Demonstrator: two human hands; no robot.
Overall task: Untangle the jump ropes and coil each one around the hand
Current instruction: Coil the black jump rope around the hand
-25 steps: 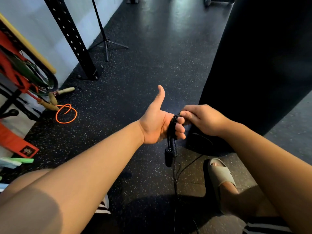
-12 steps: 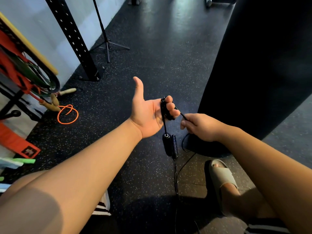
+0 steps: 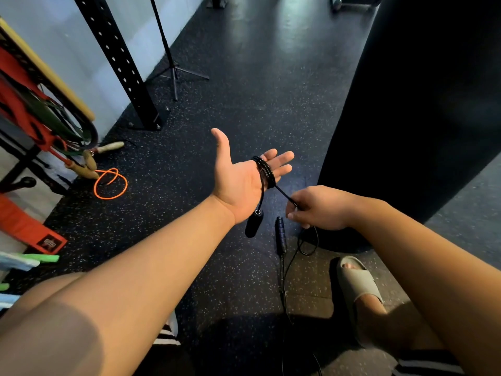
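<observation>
**Black rope part-coiled, orange rope waiting**

The left hand (image 3: 241, 177) is held out flat, palm up, fingers straight and lightly together, thumb splayed wide. Several turns of the black jump rope (image 3: 265, 170) sit around the base of those fingers, and one handle (image 3: 254, 223) dangles just below the wrist. The right hand (image 3: 315, 208) pinches the taut cord between thumb and fingertips, close beside the coil. The second handle (image 3: 280, 234) hangs beside it, with slack looping towards the floor near the sandal (image 3: 357, 283). Looks like roughly midway on this rope. Over by the rack, an orange jump rope (image 3: 110, 183) with wooden handles lies loose on the floor, seemingly not coiled yet.
</observation>
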